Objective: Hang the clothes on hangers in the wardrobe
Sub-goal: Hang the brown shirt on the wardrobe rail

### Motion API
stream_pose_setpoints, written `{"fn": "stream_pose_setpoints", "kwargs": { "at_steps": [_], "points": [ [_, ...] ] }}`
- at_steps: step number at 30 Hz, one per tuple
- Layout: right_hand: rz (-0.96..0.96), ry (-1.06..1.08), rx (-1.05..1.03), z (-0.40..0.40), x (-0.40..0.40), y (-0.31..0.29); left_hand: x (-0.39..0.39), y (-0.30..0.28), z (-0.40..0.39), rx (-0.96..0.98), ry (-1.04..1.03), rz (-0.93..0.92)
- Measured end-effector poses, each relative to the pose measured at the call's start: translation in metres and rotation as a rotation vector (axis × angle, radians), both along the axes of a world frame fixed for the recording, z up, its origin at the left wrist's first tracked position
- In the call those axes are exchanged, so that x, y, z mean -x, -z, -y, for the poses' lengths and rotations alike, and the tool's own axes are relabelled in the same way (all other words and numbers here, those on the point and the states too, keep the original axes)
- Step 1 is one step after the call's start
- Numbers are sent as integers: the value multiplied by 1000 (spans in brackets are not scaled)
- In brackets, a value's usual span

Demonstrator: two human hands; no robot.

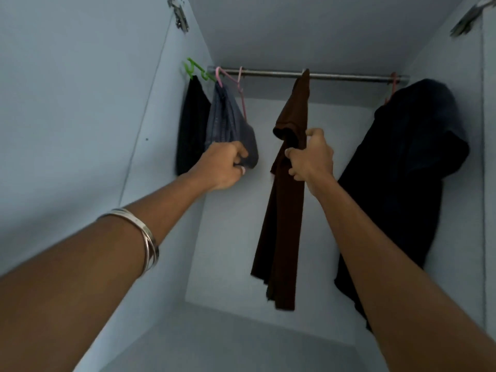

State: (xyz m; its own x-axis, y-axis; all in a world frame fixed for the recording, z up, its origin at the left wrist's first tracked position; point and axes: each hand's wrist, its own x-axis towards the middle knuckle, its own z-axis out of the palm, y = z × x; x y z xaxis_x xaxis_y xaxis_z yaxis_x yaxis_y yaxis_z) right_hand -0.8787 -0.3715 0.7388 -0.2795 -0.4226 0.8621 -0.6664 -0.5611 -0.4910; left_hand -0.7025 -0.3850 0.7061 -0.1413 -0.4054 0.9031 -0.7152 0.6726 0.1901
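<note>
A metal rail (268, 74) runs across the top of the wardrobe. A brown garment (281, 232) hangs from its middle, and my right hand (311, 159) grips it just below the sleeve. Left of it a grey-blue garment (228, 122) hangs on a pink hanger (236, 81); my left hand (224, 167) pinches its lower edge. A black garment (192, 124) hangs on a green hanger (196, 69) at the far left. A dark navy garment (408, 162) hangs at the right on another pink hanger (392, 87).
The wardrobe's pale left wall (94, 103), back panel (228, 237) and right wall (456, 237) enclose the rail. Door hinges (178, 14) sit at the top left and top right. Silver bangles (146, 237) circle my left forearm.
</note>
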Motion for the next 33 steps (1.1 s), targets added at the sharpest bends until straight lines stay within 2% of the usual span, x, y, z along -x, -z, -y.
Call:
{"fn": "stream_pose_setpoints", "kwargs": {
  "at_steps": [4, 8, 10, 11, 14, 16, 20, 21, 24, 26, 29, 31, 33],
  "points": [
    [200, -314, -125, -65, -33, 75, -31, 75, -78, -71, -37, -3],
    [268, -522, -82, -106, -57, 110, -48, 108, -124, -48, 40, -113],
    [309, -619, -154, -138, -94, 139, -80, 136, -174, -69, 54, -165],
    [317, -639, -127, -147, -97, 144, -80, 140, -182, -62, 95, -193],
    [362, -816, -181, -205, -165, 184, -140, 174, -256, -77, 61, -259],
    [376, -881, -124, -231, -185, 195, -157, 184, -283, -42, 89, -315],
    [388, -1087, -196, -310, -294, 233, -264, 228, -380, -134, -105, -410],
    [364, -1097, -203, -316, -299, 233, -270, 232, -381, -171, -97, -447],
    [355, -1237, -365, -377, -406, 276, -369, 275, -465, -295, -308, -527],
    [331, -1255, -420, -396, -441, 293, -399, 291, -490, -319, -381, -570],
    [298, -1343, -598, -462, -546, 352, -488, 342, -581, -366, -604, -634],
    [279, -1366, -653, -478, -576, 373, -517, 362, -608, -401, -662, -663],
    [197, -1376, -716, -503, -626, 398, -558, 382, -647, -432, -765, -681]
  ]
}}
